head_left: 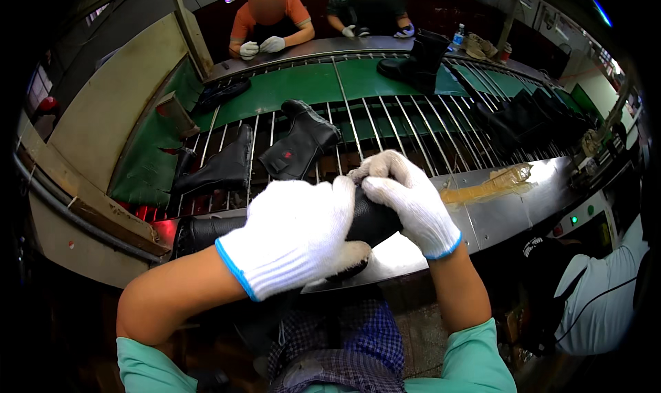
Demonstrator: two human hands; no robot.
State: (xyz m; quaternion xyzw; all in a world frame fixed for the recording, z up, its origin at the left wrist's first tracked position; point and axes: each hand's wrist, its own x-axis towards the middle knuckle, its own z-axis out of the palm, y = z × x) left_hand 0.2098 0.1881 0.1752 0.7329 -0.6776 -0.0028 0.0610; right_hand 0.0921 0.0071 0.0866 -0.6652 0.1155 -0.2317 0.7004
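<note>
A black leather boot (375, 221) lies at the near metal edge, partly hidden under my gloved hands. My left hand (292, 231), in a white knit glove with a blue cuff, grips its leather, thumb on the near side. My right hand (410, 200), gloved alike, has its fingers curled and pinched at the boot's far edge, touching the left fingertips. Whatever the pinch holds is too small to make out. Black leather with a sole (184, 238) shows left of my left hand; whether it belongs to the same boot is hidden.
Black boots (299, 141) lie on the metal rods (372, 121) ahead, more at right. Beyond runs a green belt (275, 93) with an upright boot (416, 62). Two gloved co-workers sit across. A yellowish taped bar (489, 186) lies on the metal edge; a person's pale sleeve shows lower right.
</note>
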